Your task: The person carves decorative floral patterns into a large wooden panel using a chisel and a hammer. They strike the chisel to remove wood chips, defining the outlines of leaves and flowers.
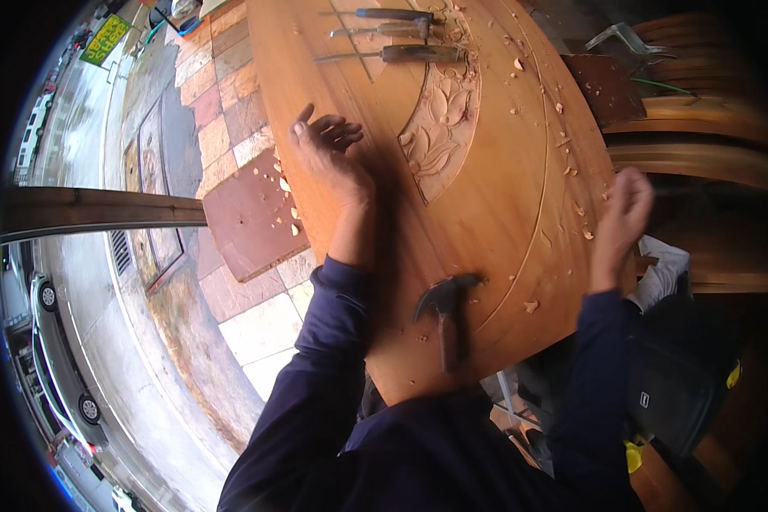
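Observation:
A wooden panel (495, 230) lies in front of me, with flowers and leaves carved in a curved band (439, 136). My left hand (331, 154) is raised over the panel's left edge, fingers loosely bent and apart, holding nothing. Beyond the right edge, my right hand (627, 213) is blurred; its fingers look partly curled and I cannot see anything in them. A claw hammer (449, 328) rests on the near end of the panel, head away from me. Three carving chisels lie at the far end, one blue-handled (392, 14), one dark-handled (422, 54).
Wood chips (532, 306) are scattered over the panel. Brown boards stick out at its left (252, 218) and right (604, 85). Curved wooden pieces (700, 115) and a metal clamp (627, 38) are at the right, a black bag (678, 375) below. A post (102, 211) stands left, beside paving and a street.

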A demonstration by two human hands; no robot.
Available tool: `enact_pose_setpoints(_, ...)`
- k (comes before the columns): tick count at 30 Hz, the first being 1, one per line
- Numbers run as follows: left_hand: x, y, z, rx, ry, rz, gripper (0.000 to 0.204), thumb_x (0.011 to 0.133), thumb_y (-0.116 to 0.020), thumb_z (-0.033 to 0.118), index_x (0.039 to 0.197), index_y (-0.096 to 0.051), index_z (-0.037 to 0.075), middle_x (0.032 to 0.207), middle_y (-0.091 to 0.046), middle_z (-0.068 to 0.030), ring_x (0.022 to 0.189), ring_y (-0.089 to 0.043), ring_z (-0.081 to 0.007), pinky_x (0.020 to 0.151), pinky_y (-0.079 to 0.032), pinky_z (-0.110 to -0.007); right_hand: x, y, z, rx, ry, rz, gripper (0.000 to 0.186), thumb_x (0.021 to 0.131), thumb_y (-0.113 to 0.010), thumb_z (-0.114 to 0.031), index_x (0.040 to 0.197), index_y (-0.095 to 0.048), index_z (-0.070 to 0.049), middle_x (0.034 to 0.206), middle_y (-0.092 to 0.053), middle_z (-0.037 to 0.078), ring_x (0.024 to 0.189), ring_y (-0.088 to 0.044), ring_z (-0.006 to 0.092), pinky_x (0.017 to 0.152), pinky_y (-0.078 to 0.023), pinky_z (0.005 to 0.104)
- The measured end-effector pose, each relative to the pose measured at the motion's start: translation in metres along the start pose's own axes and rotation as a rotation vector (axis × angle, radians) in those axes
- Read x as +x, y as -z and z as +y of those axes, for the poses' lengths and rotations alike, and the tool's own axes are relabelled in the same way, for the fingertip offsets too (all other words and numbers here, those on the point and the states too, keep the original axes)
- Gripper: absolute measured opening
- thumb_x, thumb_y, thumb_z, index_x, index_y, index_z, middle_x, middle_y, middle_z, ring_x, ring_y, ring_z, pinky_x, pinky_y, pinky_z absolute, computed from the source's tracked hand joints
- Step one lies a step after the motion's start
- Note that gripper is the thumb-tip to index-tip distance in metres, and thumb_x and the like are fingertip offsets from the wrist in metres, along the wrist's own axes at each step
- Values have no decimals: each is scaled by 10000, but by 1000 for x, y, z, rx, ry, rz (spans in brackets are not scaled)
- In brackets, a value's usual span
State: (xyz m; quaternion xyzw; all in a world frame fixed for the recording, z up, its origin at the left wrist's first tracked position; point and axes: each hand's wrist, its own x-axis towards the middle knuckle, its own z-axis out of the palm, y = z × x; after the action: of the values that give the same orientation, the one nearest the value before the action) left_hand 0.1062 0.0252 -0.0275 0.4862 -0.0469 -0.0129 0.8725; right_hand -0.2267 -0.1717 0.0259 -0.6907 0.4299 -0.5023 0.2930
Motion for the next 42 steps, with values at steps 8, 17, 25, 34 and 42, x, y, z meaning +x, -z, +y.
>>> enact_pose_setpoints(8,-11,1,3,149,67,-328,321,1091,-508,242,1333,-545,35,970,-651,-106,856,-664,-204,771,-558,-327,-242,16,-139,-284,118,-620,477,892,-814,-273,1242,-612,-20,1062,-641,190,934,-653,373,786,-537,447)
enact_pose_setpoints(17,93,-95,-51,1078,-845,-901,478,977,-610,222,1438,-550,107,1354,-614,-173,1252,-555,-391,1103,-417,-487,-262,5,-149,-471,-94,-702,530,888,-781,-229,1322,-560,-20,1097,-625,232,1010,-640,429,815,-536,481)
enact_pose_setpoints(25,92,-104,-87,1192,-895,-880,592,914,-707,486,1393,-599,156,1315,-635,-147,1249,-562,-378,1069,-426,-518,-212,21,-147,-539,-102,-960,455,886,-726,-146,1292,-547,-44,1121,-609,210,1041,-633,415,882,-514,491)
enact_pose_setpoints(34,68,-106,-46,1008,-1183,-676,451,997,-634,349,1339,-590,58,1074,-652,-169,916,-657,-323,777,-546,-420,-137,41,-87,-135,-136,-1018,505,856,-718,-9,1329,-554,-74,1073,-687,157,951,-723,299,781,-576,393)
enact_pose_setpoints(42,-120,-142,-43,811,-770,-1055,440,896,-742,484,1154,-653,138,920,-608,-73,752,-645,-259,569,-527,-392,-47,61,-45,546,-495,-330,520,943,-660,-29,1431,-485,-6,902,-555,51,616,-474,86,575,-454,250)
